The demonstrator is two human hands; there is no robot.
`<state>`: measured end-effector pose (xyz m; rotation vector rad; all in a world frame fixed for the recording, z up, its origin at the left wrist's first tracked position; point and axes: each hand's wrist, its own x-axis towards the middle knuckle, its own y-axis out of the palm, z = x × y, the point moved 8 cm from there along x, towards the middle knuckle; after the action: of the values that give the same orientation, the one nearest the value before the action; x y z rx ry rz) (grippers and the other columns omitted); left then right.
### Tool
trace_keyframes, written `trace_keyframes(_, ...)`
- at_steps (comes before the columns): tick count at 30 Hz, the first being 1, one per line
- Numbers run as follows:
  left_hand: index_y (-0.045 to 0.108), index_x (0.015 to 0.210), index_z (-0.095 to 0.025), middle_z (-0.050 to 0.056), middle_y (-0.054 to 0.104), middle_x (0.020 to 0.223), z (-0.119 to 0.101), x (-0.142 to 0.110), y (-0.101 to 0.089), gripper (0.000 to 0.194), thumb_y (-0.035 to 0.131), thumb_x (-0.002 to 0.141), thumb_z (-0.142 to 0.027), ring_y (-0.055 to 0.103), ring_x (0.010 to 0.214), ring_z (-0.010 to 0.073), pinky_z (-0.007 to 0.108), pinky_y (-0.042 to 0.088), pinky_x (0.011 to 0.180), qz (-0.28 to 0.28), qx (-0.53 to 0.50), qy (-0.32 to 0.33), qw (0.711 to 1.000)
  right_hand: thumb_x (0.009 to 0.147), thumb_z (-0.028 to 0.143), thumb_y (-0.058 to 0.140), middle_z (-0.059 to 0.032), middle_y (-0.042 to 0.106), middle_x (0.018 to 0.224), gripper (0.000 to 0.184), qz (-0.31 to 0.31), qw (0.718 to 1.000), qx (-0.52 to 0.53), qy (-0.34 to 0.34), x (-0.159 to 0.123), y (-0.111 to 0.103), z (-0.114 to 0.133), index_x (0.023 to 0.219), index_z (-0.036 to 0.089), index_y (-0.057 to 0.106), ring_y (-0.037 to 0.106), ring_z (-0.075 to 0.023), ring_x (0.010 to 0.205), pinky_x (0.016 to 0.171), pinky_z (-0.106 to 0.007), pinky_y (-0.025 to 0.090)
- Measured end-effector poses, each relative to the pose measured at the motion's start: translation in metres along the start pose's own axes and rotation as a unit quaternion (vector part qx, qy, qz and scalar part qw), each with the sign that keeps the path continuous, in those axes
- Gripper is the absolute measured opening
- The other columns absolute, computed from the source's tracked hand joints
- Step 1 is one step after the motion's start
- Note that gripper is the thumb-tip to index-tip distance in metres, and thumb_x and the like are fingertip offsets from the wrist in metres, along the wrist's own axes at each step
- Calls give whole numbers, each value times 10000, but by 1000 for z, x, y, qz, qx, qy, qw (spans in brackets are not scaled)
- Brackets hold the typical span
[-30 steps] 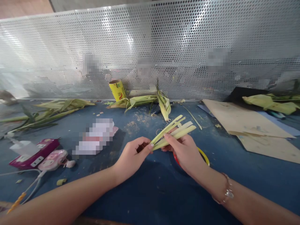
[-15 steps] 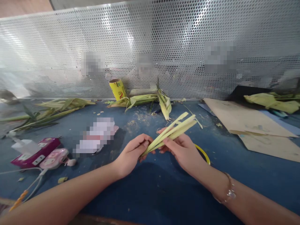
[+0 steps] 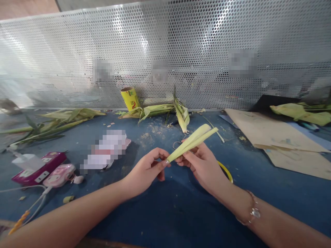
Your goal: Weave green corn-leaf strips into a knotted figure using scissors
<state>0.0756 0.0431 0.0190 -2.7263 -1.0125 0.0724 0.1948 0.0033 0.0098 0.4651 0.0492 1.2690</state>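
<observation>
Pale green corn husk strips point(image 3: 192, 140) slant up to the right between my two hands, above the blue table. My left hand point(image 3: 153, 165) pinches their narrow lower end between thumb and fingertips. Closed around the middle of the strips is my right hand point(image 3: 200, 160), its thumb on the near side. A thin loop of wire or thread point(image 3: 177, 145) shows just behind the strips. Part of a yellow ring point(image 3: 226, 171) lies on the table, half hidden by my right hand.
Corn husks point(image 3: 160, 110) and a yellow tube point(image 3: 130, 99) stand along the perforated metal screen point(image 3: 165, 41). More husks point(image 3: 59, 122) lie left. At left are a blurred-out object point(image 3: 110, 150), a purple tissue box point(image 3: 38, 168) and a pink case point(image 3: 59, 175). Brown cardboard point(image 3: 271, 131) lies right.
The husk strips, spread apart before, now lie closer together and look broader. My left hand has shifted its pinch to their lower tip. My right hand stays about in place.
</observation>
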Motion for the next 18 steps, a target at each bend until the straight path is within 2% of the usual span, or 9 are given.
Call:
trace_keyframes(4, 475, 871, -178, -41, 503, 720, 0, 1, -5, 120, 424, 856, -286, 378, 460, 34, 194, 311, 448, -36, -7, 28, 999, 739, 274, 657, 38, 638, 750, 195, -5, 1000, 2, 3, 0, -1, 0, 863, 215, 519, 648, -97, 647, 609, -229, 538)
trace_keyframes(7, 450, 853, -176, -51, 484, 662, 3, 2, -7, 120, 413, 859, -289, 326, 421, 30, 190, 257, 414, -57, -52, 9, 997, 727, 293, 668, 45, 617, 689, 190, -2, 1000, -7, 5, -2, -1, 0, 795, 207, 512, 649, -109, 633, 604, -246, 544)
trace_keyframes(11, 439, 827, -183, -70, 432, 563, 5, 2, -5, 113, 425, 856, -291, 293, 390, 32, 182, 207, 398, -58, -123, -24, 990, 746, 281, 651, 44, 600, 686, 156, 6, 999, -33, -13, -2, -1, 3, 828, 213, 538, 635, -100, 624, 603, -241, 540)
trace_keyframes(14, 429, 798, -184, -80, 366, 497, 7, 2, -5, 117, 425, 863, -282, 296, 397, 37, 178, 204, 415, -60, -173, -51, 982, 771, 288, 624, 16, 609, 751, 108, 33, 997, -67, -7, -2, 3, 3, 829, 207, 582, 626, -99, 697, 628, -222, 532)
trace_keyframes(18, 422, 800, -175, -71, 351, 502, 7, 2, 3, 116, 404, 878, -260, 313, 420, 39, 180, 206, 437, -21, -232, -67, 970, 785, 288, 591, -15, 610, 818, 106, 89, 986, -143, -9, -6, 14, 3, 834, 200, 625, 601, -116, 742, 655, -247, 526)
